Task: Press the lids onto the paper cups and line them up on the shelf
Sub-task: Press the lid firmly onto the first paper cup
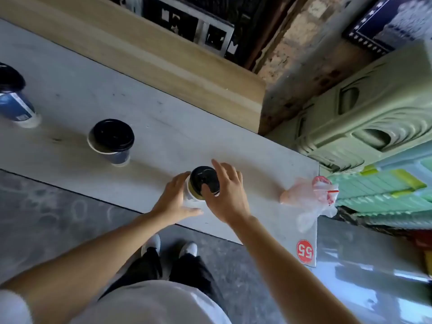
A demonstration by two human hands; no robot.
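Observation:
Three paper cups stand on a pale wooden shelf board (70,94). The nearest cup (192,195) is white, and a black lid (203,180) sits on its rim. My left hand (174,202) wraps the side of this cup. My right hand (228,192) rests on the lid, thumb on its top and fingers spread over its far edge. A second cup (111,142) with a black lid that sits askew stands to the left. A third, blue cup (15,101) with a black lid is at the far left edge.
A crumpled clear plastic bag (311,197) with red print lies on the board's right end, near a red round "55" sticker (304,251). A raised wooden ledge (163,57) runs behind the board. Green plastic crates (374,127) stand to the right. Grey floor lies below.

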